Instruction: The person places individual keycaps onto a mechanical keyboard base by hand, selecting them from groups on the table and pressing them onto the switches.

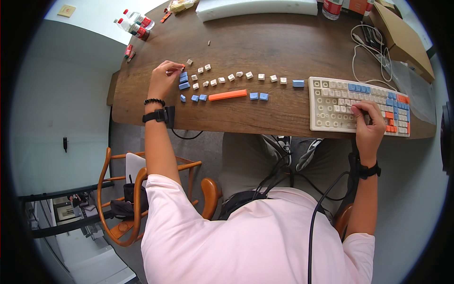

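My left hand [165, 75] is at the left end of loose keycaps lying on the table, thumb and fingers pinched on a small orange keycap [183, 66]. Blue keycaps [184, 85] lie just beside its fingertips. Rows of white keycaps [231, 77] stretch to the right, with a long orange spacebar keycap [228, 95] below them. On the right, my right hand [370, 124] rests over the keyboard [324, 124], fingers closed together at the white keys; what they grip is hidden. The keyboard's left and lower sockets stand bare, while white, blue and orange keycaps cover the rest.
A white foam block [255, 10] lies along the far edge. Plastic bottles [135, 28] stand far left, another bottle [332, 8] far right. A coiled white cable [355, 43] and a cardboard box [402, 40] sit behind the keyboard. A wooden chair [105, 189] is lower left.
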### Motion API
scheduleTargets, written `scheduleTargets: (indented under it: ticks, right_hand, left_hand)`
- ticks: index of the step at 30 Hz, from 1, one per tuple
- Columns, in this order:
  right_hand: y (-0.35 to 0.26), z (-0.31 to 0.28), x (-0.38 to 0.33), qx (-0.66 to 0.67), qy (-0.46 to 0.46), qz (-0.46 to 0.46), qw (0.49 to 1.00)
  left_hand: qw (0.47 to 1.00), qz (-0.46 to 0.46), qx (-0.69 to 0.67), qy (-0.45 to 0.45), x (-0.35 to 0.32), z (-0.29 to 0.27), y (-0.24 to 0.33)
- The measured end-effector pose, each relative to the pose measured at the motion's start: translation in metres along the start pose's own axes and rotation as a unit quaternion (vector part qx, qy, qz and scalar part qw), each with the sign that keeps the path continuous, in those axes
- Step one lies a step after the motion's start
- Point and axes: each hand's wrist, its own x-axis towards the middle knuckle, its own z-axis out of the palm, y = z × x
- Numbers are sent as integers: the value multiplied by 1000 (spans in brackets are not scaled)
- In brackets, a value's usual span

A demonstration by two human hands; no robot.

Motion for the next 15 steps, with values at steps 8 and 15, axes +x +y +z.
scheduleTargets:
  ticks: [8,15]
  right_hand:
    - [-1,0,0,-13,3,-7,1000]
    - [1,-1,0,-18,-1,-14,1000]
  left_hand:
    - [1000,-7,-13,-10,6,0,0]
    - [1000,14,26,0,3,-6,7]
